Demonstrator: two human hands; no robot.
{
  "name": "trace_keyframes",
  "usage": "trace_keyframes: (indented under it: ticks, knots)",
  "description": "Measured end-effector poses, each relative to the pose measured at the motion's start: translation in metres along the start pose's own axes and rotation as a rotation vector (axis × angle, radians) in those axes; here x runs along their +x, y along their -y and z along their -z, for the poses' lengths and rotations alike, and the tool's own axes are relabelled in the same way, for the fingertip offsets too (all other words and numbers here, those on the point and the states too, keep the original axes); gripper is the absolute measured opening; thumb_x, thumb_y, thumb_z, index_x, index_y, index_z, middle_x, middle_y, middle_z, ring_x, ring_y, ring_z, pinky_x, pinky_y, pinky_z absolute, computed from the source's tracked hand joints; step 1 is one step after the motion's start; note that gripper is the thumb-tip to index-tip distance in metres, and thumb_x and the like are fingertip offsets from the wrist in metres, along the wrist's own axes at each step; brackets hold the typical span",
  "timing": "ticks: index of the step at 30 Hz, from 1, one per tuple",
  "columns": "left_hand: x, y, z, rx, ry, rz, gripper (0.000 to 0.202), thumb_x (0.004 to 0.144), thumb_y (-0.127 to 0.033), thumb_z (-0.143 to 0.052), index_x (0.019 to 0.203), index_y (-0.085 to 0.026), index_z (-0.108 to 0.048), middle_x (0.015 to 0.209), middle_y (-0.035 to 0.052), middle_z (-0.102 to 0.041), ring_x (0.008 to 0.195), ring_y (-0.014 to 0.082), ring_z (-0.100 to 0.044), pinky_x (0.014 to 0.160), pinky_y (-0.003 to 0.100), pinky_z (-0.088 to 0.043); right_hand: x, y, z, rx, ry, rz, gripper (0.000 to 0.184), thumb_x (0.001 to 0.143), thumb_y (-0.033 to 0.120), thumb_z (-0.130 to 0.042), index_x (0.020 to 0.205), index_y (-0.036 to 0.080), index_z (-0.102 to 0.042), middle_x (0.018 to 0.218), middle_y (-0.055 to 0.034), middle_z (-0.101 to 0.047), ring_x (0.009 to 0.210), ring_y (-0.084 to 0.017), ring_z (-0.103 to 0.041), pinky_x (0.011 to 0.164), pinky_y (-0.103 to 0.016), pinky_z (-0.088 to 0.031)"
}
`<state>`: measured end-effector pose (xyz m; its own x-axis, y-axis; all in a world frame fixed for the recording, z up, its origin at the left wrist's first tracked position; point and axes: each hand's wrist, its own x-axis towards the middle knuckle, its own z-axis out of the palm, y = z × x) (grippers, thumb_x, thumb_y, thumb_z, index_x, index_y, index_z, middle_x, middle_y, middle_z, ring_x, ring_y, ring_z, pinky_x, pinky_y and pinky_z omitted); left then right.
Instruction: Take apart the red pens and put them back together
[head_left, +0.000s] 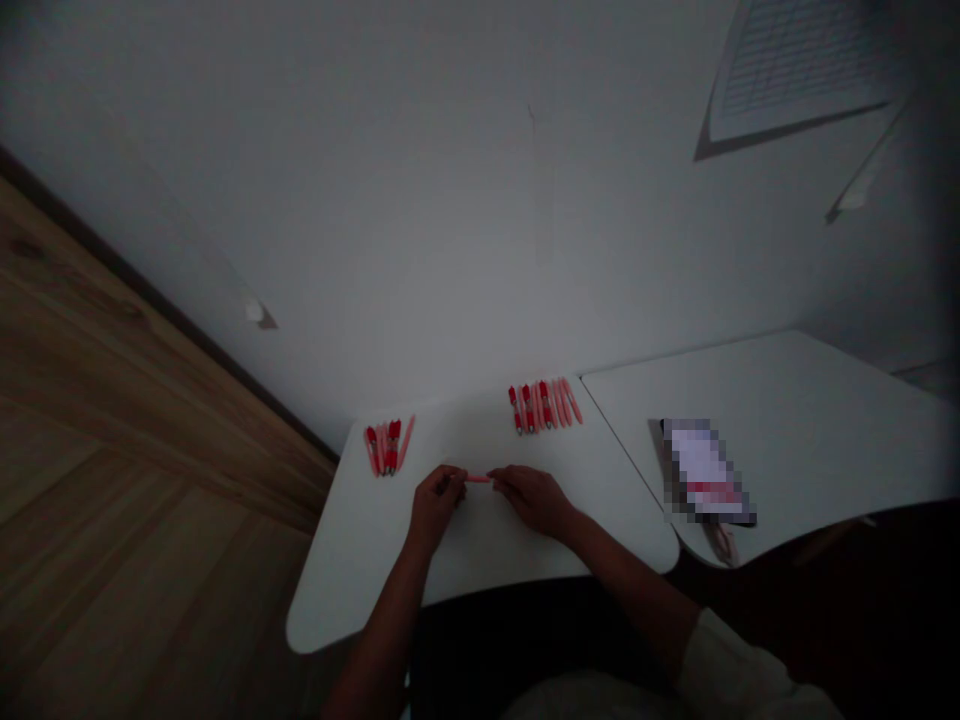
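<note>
My left hand (437, 505) and my right hand (529, 498) meet over the white desk (487, 540), with a pink pen barrel (478, 478) held between them. The right fingers pinch one end of it. The left fingers close around the other end, which they hide, and a small dark part may sit inside them. Farther back lie two groups of red and pink pen parts: a small bunch (388, 447) at the left and a longer row (544, 405) at the right. Both groups lie apart from my hands.
A second white desk (795, 430) adjoins on the right and holds a flat printed package (705, 470), with a small looped item (721, 545) near its front edge. A white wall rises behind the desks. A wooden floor (135, 400) lies to the left.
</note>
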<state>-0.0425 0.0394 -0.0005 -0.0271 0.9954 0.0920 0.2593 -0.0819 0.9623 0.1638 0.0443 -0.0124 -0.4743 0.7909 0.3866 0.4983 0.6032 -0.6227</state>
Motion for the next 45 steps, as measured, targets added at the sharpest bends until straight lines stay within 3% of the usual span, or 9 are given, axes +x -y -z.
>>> trace_keyframes:
  ticks: [14, 25, 45]
  knots:
    - [-0.0012, -0.0014, 0.0034, -0.062, 0.022, 0.005, 0.028, 0.074, -0.039, -0.064, 0.090, -0.015, -0.063, 0.068, 0.0007, -0.060, 0.064, 0.0127, -0.055, 0.063, 0.025, -0.043, 0.0000, 0.0020, -0.0008, 0.019, 0.000, 0.052, 0.027, 0.096, 0.023, -0.034, 0.114, 0.021, -0.054, 0.105, -0.0060, -0.063, 0.096, -0.015, -0.059, 0.085, -0.029, -0.045]
    - [-0.0011, -0.0022, 0.0027, -0.076, 0.012, -0.003, 0.029, 0.075, -0.040, -0.063, 0.090, -0.015, -0.063, 0.067, 0.0009, -0.061, 0.061, 0.0125, -0.054, 0.061, 0.025, -0.044, -0.0016, -0.0002, -0.0007, -0.029, -0.059, -0.016, 0.026, 0.094, 0.032, -0.041, 0.110, 0.025, -0.061, 0.093, -0.0029, -0.065, 0.082, -0.013, -0.061, 0.073, -0.023, -0.044]
    - [0.0000, 0.0029, 0.0012, -0.174, -0.070, 0.005, 0.027, 0.076, -0.042, -0.062, 0.082, -0.016, -0.060, 0.062, -0.0015, -0.057, 0.057, 0.0102, -0.051, 0.057, 0.023, -0.041, -0.0011, 0.0001, -0.0024, -0.083, -0.050, -0.018, 0.022, 0.094, 0.030, -0.040, 0.101, 0.022, -0.059, 0.092, -0.0047, -0.066, 0.083, -0.015, -0.061, 0.073, -0.025, -0.043]
